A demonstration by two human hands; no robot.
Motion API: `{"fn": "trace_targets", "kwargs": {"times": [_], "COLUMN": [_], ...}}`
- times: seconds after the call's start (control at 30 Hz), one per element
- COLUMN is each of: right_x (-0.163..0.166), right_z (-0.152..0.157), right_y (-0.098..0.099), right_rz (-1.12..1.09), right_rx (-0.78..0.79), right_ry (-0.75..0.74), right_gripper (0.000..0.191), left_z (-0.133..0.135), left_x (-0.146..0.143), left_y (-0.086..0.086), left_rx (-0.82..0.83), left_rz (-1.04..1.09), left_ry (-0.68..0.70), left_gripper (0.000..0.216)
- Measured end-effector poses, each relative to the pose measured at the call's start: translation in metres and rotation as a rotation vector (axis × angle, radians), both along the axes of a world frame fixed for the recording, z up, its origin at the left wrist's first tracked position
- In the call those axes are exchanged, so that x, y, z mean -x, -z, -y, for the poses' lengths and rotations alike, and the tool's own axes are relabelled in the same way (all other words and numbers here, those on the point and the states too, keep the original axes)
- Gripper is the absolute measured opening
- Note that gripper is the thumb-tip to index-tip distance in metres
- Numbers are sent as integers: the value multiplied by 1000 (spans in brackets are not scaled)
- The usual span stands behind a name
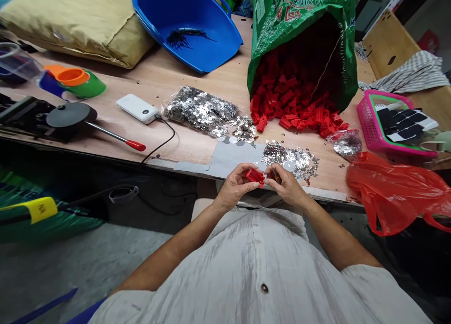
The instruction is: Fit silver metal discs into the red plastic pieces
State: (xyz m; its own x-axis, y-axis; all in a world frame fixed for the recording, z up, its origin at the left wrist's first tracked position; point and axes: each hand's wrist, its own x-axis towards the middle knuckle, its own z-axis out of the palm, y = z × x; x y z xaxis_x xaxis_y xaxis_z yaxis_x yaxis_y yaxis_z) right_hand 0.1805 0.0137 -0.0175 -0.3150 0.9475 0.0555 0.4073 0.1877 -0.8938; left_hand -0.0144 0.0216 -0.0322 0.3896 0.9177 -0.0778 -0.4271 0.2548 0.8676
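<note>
Both hands, left hand (235, 188) and right hand (287, 186), pinch a red plastic piece (255, 176) between them.

Both hands meet at the table's near edge, lower centre of the frame: left hand (235, 187) and right hand (287, 185) pinching a small plastic part (254, 176) between them. Just behind them lies a loose heap of metal discs (292, 157). Further back, upper right of centre, a tipped sack (299, 37) spills plastic parts (292, 110) onto the table (197, 150). Left of the spill sits a bag of discs (200, 110), with a power bank (138, 108) beside it. A basin (186, 23) stands at upper centre. A basket (394, 124) sits far right.
</note>
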Motion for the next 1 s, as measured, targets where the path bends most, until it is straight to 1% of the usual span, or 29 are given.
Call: {"fn": "trace_targets", "kwargs": {"times": [0.13, 0.27, 0.33, 0.4, 0.5, 0.6, 0.77, 1.0], "right_x": [-2, -8, -11, -13, -12, -9, -6, -6], "right_z": [-2, -2, -1, 1, 4, 4, 1, -2], "right_y": [-1, 2, 6, 11, 18, 21, 24, 25], "right_rz": [-36, 59, 135, 203, 264, 307, 337, 381], "right_rx": [16, -95, -146, -169, -182, -202, -248, -244], "right_ry": [-15, -25, -19, -20, -28, -30, -67, -108], "right_gripper": [17, 24, 29, 29, 26, 21, 19, 21], "left_z": [2, -2, -6, -10, -17, -24, -33, -39], "left_x": [0, 4, 7, 11, 16, 19, 17, 17], "left_y": [3, 9, 13, 16, 20, 21, 21, 24], "left_rx": [-21, -46, -94, -174, -306, -412, -532, -594], "left_rz": [-15, -95, -189, -324, -555, -698, -751, -761], "left_ry": [8, -9, -15, -21, 8, 51, 66, 94], "left_gripper": [41, 46, 44, 39, 35, 36, 34, 35]}}
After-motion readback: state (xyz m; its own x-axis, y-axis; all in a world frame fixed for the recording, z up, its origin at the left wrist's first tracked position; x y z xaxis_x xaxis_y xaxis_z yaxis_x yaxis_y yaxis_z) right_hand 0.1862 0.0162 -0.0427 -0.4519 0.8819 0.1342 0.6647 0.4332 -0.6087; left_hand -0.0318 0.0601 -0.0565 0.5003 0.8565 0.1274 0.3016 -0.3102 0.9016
